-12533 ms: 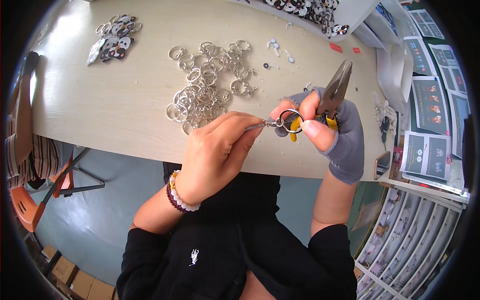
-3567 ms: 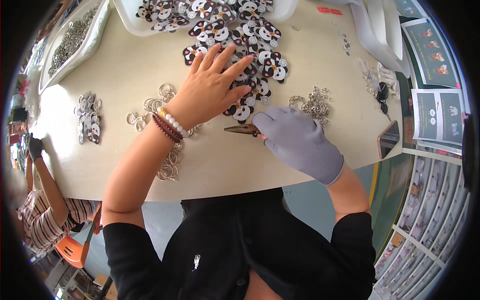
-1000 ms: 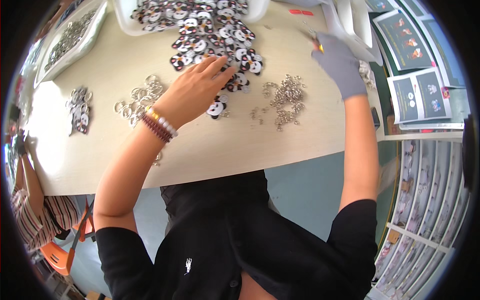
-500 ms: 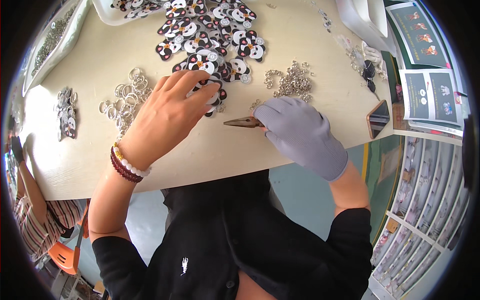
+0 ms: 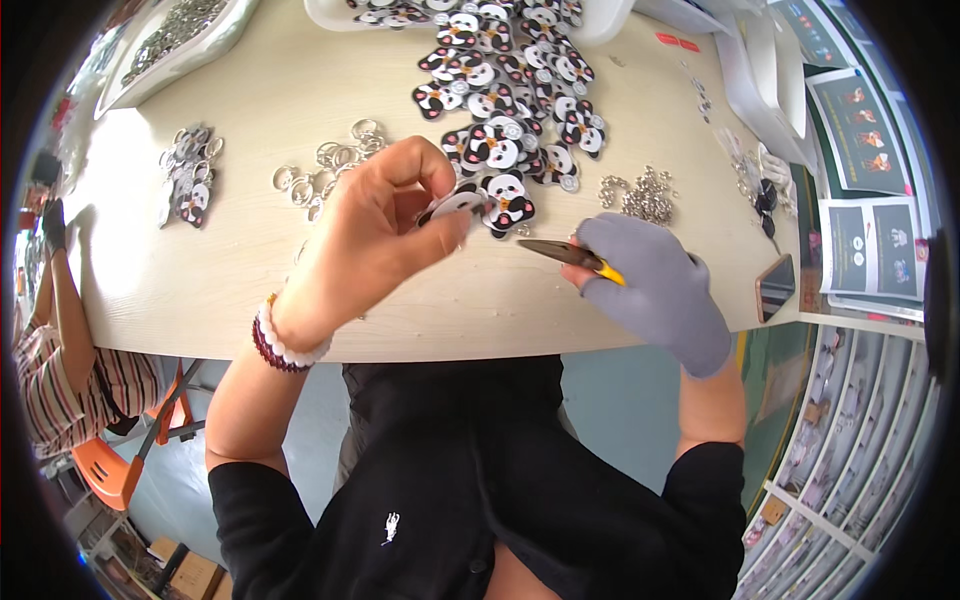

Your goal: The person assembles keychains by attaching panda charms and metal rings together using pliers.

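Observation:
My left hand [image 5: 370,240] is bare and wears beaded bracelets [image 5: 283,340]. Its thumb and fingers pinch a flat panda charm [image 5: 450,206], raised off the table beside the heap of black-and-white panda charms [image 5: 497,146]. My right hand [image 5: 650,290], in a grey glove that leaves the fingertips bare, grips pliers [image 5: 560,251] with a yellow-marked handle. The jaws of the pliers point left toward the pinched charm, a little apart from it. Loose key rings [image 5: 320,180] lie behind my left wrist. Small silver metal pieces [image 5: 645,196] are piled beyond my right hand.
Panda charms with rings [image 5: 190,180] form a pile on the left. A white tray of metal parts [image 5: 165,55] stands at the far left. At the right edge lies a phone [image 5: 775,288], near printed sheets [image 5: 870,245]. Another person in stripes [image 5: 65,395] is at the left.
My left hand has lifted a panda charm from the heap and turned it up in a pinch. The pliers have tilted, showing their yellow handle. The whole view has shifted, moving the table rightward.

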`<act>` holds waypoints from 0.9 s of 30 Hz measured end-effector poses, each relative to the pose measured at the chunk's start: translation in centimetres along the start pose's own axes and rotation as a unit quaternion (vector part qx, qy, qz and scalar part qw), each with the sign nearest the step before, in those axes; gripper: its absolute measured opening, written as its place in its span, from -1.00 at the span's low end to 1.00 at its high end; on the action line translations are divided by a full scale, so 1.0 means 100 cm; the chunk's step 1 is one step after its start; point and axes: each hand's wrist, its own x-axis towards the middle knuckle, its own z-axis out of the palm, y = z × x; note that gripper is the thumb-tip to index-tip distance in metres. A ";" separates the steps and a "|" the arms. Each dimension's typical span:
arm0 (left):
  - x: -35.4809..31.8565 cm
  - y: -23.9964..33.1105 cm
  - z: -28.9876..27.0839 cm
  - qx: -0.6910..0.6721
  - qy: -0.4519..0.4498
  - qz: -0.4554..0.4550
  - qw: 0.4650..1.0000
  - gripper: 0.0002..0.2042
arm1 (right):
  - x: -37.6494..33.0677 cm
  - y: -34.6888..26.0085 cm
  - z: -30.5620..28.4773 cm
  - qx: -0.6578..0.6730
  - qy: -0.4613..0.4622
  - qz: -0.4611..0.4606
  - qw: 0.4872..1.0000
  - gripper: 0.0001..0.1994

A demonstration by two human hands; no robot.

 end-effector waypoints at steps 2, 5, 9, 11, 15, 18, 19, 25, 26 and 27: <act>-0.009 0.014 0.007 -0.119 -0.003 -0.084 0.989 -0.80 | -0.003 -0.005 0.003 0.114 0.028 0.005 0.993 -0.81; -0.025 0.002 0.013 -0.060 0.003 -0.043 0.997 -0.87 | 0.005 -0.014 0.006 0.265 0.041 -0.002 0.963 -0.82; -0.038 -0.009 0.016 0.025 0.009 0.029 0.999 -0.92 | 0.023 -0.032 0.005 0.289 -0.030 -0.014 0.957 -0.83; -0.043 -0.002 0.015 0.041 -0.011 0.001 0.999 -0.90 | 0.026 -0.027 0.012 0.299 -0.046 -0.016 0.953 -0.83; -0.050 -0.011 0.007 0.084 -0.054 0.088 0.991 -0.87 | 0.027 -0.030 0.013 0.335 -0.125 0.008 0.934 -0.84; -0.059 -0.009 0.005 0.066 -0.057 0.103 0.991 -0.91 | 0.030 -0.038 0.010 0.411 -0.218 0.075 0.882 -0.91; -0.063 -0.011 0.001 0.109 -0.061 0.146 0.981 -0.82 | 0.029 -0.039 0.012 0.411 -0.220 0.073 0.882 -0.91; -0.087 -0.024 0.020 0.211 0.092 0.252 0.940 -0.70 | 0.008 -0.068 0.070 0.437 0.039 -0.018 0.898 -0.86; -0.091 -0.027 0.020 0.177 0.118 0.227 0.950 -0.68 | 0.012 -0.070 0.074 0.438 0.036 -0.021 0.898 -0.86; -0.094 -0.032 0.018 0.166 0.134 0.239 0.947 -0.71 | 0.017 -0.071 0.077 0.423 0.028 -0.041 0.905 -0.86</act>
